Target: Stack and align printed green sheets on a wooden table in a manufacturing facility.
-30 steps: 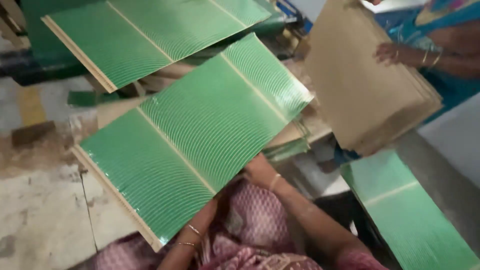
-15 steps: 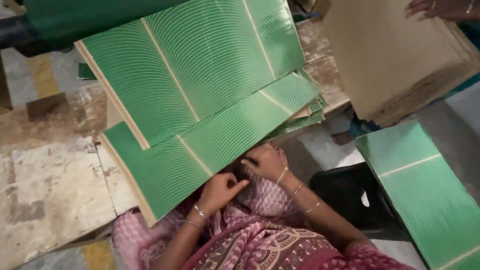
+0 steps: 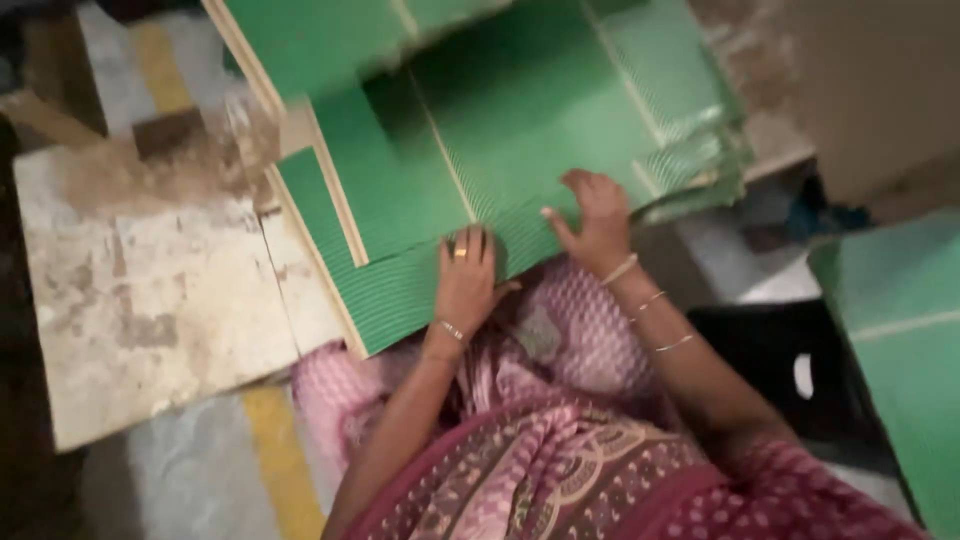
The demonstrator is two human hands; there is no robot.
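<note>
Head view, looking down. I see a stack of green sheets [image 3: 520, 130] lying across the top and middle of frame, each ribbed with fine lines and edged in pale tan. The sheets are fanned, not squared up: the lowest one juts out toward the person at lower left.

Left hand [image 3: 465, 280] lies flat, palm down, on the near edge of the lowest sheet, fingers together and extended, not curled around anything. A ring and a thin bangle show on it.

Right hand [image 3: 598, 222] rests on the same near edge, just right of the left, fingers bent a little and spread, pressing on top. Whether the thumb hooks under the edge I cannot tell; the frame is soft with motion blur.

The hands are near each other but apart.

Below the sheets, a pink patterned garment [image 3: 560, 440] covers the lap. To the left lies a worn, stained slab [image 3: 150, 290]. Another green sheet [image 3: 900, 330] sits at right, well apart from the stack.
</note>
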